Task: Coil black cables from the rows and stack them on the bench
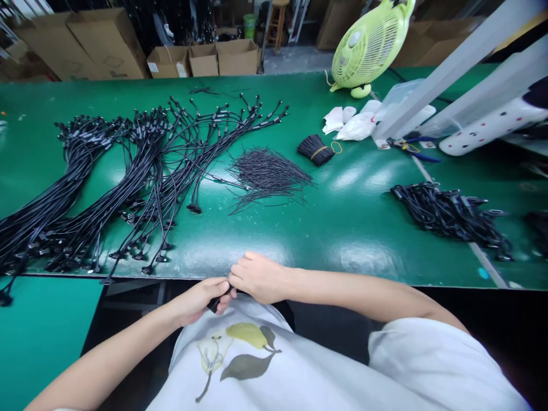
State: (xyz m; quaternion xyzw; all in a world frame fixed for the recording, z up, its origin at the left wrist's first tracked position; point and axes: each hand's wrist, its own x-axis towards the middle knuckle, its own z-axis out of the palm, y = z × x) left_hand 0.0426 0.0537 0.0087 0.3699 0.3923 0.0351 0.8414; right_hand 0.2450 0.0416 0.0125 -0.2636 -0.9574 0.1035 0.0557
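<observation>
Close to my body at the table's near edge, my left hand (208,298) is closed around a black cable (214,305), of which only a short dark part shows below the fingers. My right hand (259,278) meets it from the other side, its fingers pinched together at the same cable; the exact grip point is hidden. Beyond my hands lies a loose pile of thin black ties (269,171). Left of that, long black cables with plugs (149,148) are spread in several bunches. A bundle of black ties (315,149) with a yellow band sits behind the pile.
At the right lie folded, tied black cables (449,217). Pliers with blue handles (422,149), crumpled white wrappers (357,124) and a green fan (368,48) are farther back. Slanted white posts (445,63) rise at the right. Cardboard boxes (237,57) stand beyond the green table (355,228).
</observation>
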